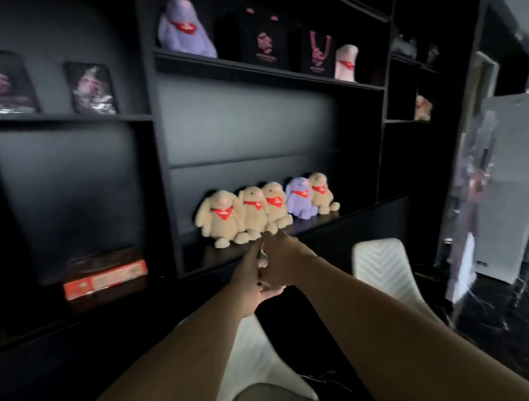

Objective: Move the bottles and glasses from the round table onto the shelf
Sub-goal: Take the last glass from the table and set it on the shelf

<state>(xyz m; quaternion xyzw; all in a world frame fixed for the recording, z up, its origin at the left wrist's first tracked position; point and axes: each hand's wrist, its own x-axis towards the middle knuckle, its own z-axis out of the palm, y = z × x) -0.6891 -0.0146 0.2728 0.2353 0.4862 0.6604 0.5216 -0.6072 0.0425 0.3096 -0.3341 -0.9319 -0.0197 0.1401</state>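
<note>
Reaching at frame centre, both hands, left hand (246, 282) and right hand (279, 259), were wrapped around a barely visible glass (261, 256) just over the shelf (317, 226) edge. It looked upright, long axis vertical. Risk: bumping the plush rabbits (256, 210) behind, or tipping it.

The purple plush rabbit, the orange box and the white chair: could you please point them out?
purple plush rabbit (299, 202), head view, its body.
orange box (104, 280), head view, its front edge.
white chair (384, 265), head view, its quilted backrest.
</note>
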